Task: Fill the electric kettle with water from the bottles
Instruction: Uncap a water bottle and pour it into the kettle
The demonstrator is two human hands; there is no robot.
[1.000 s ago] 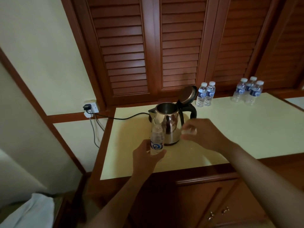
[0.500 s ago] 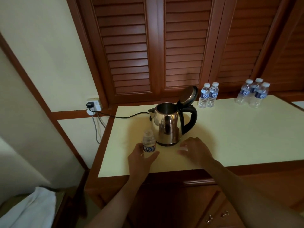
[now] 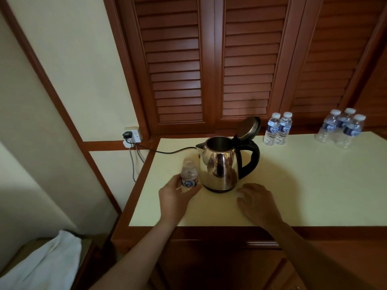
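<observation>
A steel electric kettle [image 3: 218,164] with a black handle stands on the cream tabletop [image 3: 314,185], its lid [image 3: 250,127] tipped open. Just left of it stands a small clear water bottle [image 3: 189,174] with a blue label and no cap. My left hand [image 3: 174,198] grips its lower part. My right hand [image 3: 258,203] lies low on the table in front of the kettle's right side, fingertips pinching a small white bottle cap [image 3: 239,193] against the tabletop.
Two capped bottles [image 3: 277,130] stand behind the kettle, three more [image 3: 341,130] at the back right. The kettle's black cord runs left to a wall socket [image 3: 132,136]. Louvered wooden doors rise behind the table. A white cloth [image 3: 41,264] lies at lower left.
My left hand has lowered the open bottle onto the table beside the kettle. My right hand has come down from kettle height to the tabletop with the cap.
</observation>
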